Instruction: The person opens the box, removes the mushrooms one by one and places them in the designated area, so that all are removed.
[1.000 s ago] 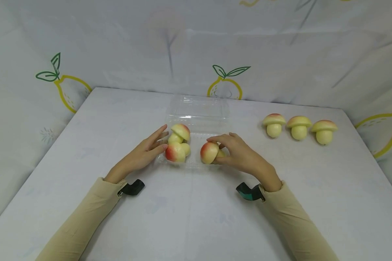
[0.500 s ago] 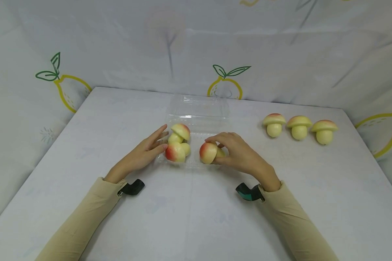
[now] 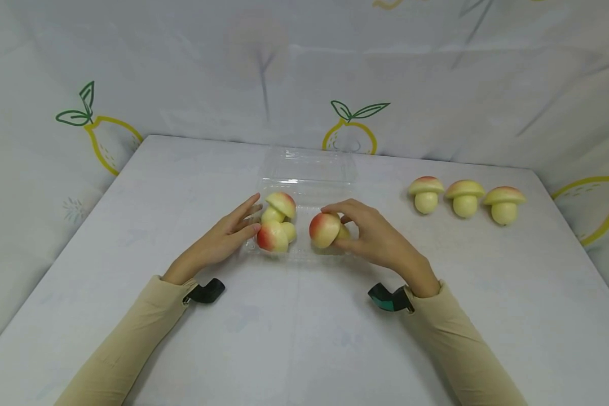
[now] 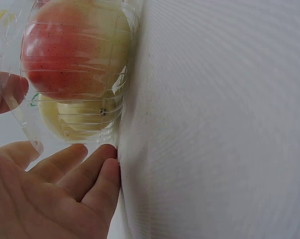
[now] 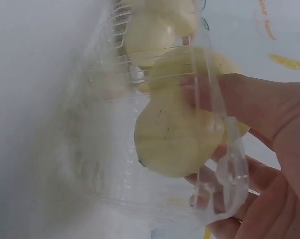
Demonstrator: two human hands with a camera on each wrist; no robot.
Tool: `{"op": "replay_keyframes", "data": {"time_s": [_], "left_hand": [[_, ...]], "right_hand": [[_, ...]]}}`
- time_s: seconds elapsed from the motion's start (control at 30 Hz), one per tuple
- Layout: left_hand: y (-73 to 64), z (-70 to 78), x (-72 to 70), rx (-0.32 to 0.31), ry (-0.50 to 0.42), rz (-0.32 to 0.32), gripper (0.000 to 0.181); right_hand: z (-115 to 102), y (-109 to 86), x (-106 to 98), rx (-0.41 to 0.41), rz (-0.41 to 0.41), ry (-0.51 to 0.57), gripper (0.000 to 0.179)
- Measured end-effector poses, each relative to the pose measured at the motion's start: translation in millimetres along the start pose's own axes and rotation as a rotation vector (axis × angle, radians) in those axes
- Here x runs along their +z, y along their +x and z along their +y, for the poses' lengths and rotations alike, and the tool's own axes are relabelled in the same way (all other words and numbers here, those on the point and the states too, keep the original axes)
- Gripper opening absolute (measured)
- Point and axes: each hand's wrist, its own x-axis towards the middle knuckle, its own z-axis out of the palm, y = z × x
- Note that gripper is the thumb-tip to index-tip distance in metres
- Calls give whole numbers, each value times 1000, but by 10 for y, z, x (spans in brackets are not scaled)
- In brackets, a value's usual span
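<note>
The right hand (image 3: 375, 234) grips a mushroom-shaped piece (image 3: 325, 230), cap leftward, over the clear clamshell's (image 3: 303, 248) right half; the left hand (image 3: 225, 235), fingers loosely extended, flanks its left end.

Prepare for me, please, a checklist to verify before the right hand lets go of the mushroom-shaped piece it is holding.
1. Grip: ok. The right hand pinches the mushroom-shaped piece from the stem side.
2. Lid: ok. It lies open behind the clear container.
3. Landing space: ok. No other piece shows in the container's right half.
4. Two pieces inside: ok. Both lie in the left half.
5. Left hand: ok. It is at the container's left end, away from the held piece.
6. Held piece touching the container's bottom: cannot tell from these views.
</note>
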Motion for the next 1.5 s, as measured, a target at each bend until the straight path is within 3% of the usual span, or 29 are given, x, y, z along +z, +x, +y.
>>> {"op": "replay_keyframes", "data": {"time_s": [0.37,1.07,1.5], "left_hand": [[8,-6,-13,11,2,-1,69],[-8,4,-13,-3,-5,-6,69],[-5,-7,-3,-22,17,-3,69]], "right_hand": [[-44,-2,-111,8,97,-6,57],[-55,-95,-290,63,198,27,58],[34,-284,-364,102,321,-67,61]]}}
